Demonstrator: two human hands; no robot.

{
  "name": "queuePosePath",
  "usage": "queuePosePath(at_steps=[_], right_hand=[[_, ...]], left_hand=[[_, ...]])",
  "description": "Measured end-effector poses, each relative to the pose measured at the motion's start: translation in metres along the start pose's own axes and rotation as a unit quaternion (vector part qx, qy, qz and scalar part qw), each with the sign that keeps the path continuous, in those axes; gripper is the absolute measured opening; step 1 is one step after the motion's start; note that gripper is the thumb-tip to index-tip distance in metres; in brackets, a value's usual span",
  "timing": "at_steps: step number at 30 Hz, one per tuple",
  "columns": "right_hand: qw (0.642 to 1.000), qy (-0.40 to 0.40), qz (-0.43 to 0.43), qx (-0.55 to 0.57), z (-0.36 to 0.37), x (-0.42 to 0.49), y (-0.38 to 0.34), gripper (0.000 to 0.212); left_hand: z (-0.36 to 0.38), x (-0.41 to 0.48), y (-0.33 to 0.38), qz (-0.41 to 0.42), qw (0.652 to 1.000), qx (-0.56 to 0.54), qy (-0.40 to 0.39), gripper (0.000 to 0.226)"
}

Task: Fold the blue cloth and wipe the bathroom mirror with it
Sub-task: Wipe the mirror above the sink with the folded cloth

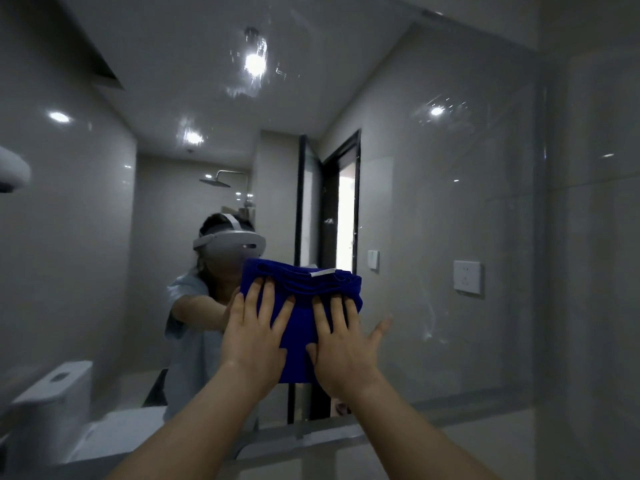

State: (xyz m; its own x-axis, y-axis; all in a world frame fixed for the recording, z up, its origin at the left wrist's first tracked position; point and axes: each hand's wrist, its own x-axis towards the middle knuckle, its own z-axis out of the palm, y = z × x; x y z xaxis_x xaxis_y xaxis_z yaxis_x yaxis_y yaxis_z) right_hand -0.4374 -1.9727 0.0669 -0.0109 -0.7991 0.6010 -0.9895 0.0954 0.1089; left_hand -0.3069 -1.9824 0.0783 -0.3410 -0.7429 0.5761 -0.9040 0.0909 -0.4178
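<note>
two bare forearms reach up from the bottom edge. left hand and right hand lie side by side, fingers straight and spread, palms flat on the folded blue cloth; they press it and do not clutch it. the cloth is pinned against the mirror, low and near the middle of the glass. streaks show to the right, with more higher up. judgement: use even pressure through both palms, overlap the passes toward those streaks, and mind the folds don't slip loose.
</note>
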Motion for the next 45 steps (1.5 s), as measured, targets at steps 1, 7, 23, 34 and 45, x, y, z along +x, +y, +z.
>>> queuePosePath(at_steps=[1, 7, 23, 34, 45], right_hand=[[1.0, 0.01, 0.011, 0.005, 0.002, -0.001, -0.003, 0.061], [0.987, 0.124, 0.038, 0.093, 0.009, 0.027, -0.005, 0.059], [0.959, 0.247, -0.122, 0.064, -0.116, 0.15, 0.021, 0.059], [0.929, 0.338, -0.153, -0.018, -0.19, 0.218, 0.001, 0.06], [0.919, 0.361, -0.156, 0.023, -0.244, 0.266, -0.003, 0.058]], left_hand=[[-0.003, -0.001, 0.001, -0.003, 1.0, -0.008, -0.001, 0.075], [-0.01, 0.02, -0.001, -0.032, 0.978, -0.145, 0.146, 0.097], [-0.092, 0.121, -0.047, -0.214, 0.952, -0.047, 0.214, 0.069], [-0.138, 0.166, -0.107, -0.232, 0.936, -0.063, 0.257, 0.067], [-0.175, 0.208, -0.158, -0.207, 0.923, -0.1, 0.309, 0.066]])
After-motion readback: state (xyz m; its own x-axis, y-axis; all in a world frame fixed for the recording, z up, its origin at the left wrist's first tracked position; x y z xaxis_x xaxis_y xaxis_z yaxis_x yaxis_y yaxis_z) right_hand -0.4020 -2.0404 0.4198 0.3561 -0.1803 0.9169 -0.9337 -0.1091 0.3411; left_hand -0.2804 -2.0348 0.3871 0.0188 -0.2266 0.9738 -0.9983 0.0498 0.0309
